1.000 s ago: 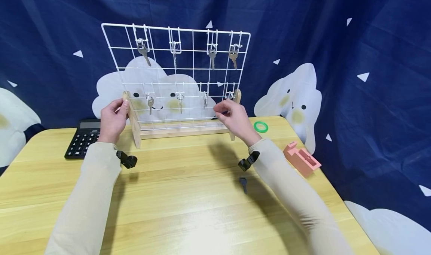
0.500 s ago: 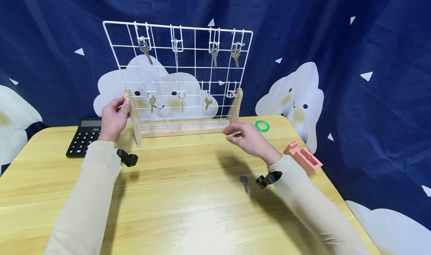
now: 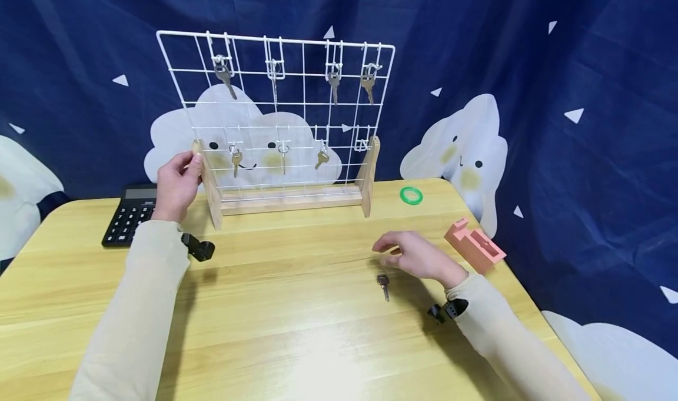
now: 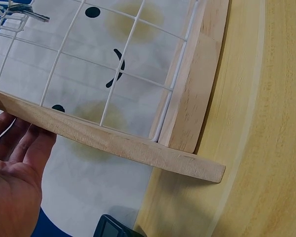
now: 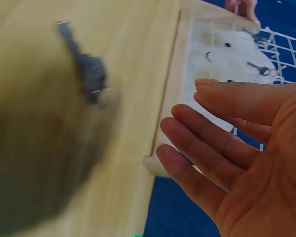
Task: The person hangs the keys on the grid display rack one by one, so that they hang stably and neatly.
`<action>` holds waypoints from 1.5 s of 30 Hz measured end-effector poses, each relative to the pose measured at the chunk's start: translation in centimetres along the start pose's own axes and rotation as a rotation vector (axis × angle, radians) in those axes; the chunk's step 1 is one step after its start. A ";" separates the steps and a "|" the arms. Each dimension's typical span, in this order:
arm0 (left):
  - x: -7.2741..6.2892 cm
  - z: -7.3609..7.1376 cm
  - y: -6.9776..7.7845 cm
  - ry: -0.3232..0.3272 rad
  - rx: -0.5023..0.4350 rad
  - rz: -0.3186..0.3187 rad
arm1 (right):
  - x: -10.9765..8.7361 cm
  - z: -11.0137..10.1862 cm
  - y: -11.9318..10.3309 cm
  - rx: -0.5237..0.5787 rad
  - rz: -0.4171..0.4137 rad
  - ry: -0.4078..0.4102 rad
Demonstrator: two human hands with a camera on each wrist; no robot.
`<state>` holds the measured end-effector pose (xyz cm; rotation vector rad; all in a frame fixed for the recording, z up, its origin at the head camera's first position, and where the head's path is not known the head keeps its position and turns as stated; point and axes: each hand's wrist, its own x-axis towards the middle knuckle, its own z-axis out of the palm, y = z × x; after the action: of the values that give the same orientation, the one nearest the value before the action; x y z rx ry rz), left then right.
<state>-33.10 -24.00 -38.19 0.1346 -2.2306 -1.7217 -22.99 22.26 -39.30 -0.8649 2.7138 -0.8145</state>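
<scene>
My left hand (image 3: pixel 177 183) pinches the left wooden upright (image 3: pixel 209 186) of a white wire key rack (image 3: pixel 296 203) near its top. In the left wrist view the left hand's fingers (image 4: pixel 32 145) lie against that upright (image 4: pixel 108 143). Over the table, my right hand (image 3: pixel 415 254) holds nothing, its fingers loosely bent and apart. Just below its fingertips, a loose key (image 3: pixel 384 287) lies on the wood. This key (image 5: pixel 89 71) looks blurred in the right wrist view, off the fingertips of the right hand (image 5: pixel 237 143). Several keys hang on the rack's hooks, among them a brass key (image 3: pixel 321 159).
The lower right hook (image 3: pixel 362 146) carries no key. A black calculator (image 3: pixel 127 218) lies behind the left wrist. To the right are a green ring (image 3: pixel 411 195) and a pink holder (image 3: pixel 477 248) close to the table's edge. A dark blue curtain (image 3: pixel 439 36) hangs behind.
My right hand has drawn back from the rack's lower right hooks, down and to the right, to just above the loose key. The brass key has turned on its hook. The left hand stays put.
</scene>
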 end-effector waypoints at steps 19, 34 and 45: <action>0.1 0.1 0.0 0.001 -0.001 -0.007 | -0.7 2.9 2.0 -0.108 -0.045 -0.031; 0.0 0.0 -0.3 0.006 0.001 -0.002 | -0.6 3.4 2.0 -0.089 0.030 -0.050; 0.1 0.0 -0.3 0.012 -0.009 -0.022 | -0.4 3.3 2.2 -0.004 0.020 -0.058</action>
<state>-33.25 -24.14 -38.48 0.1680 -2.2207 -1.7379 -22.65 22.54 -43.24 -0.8467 2.6700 -0.7683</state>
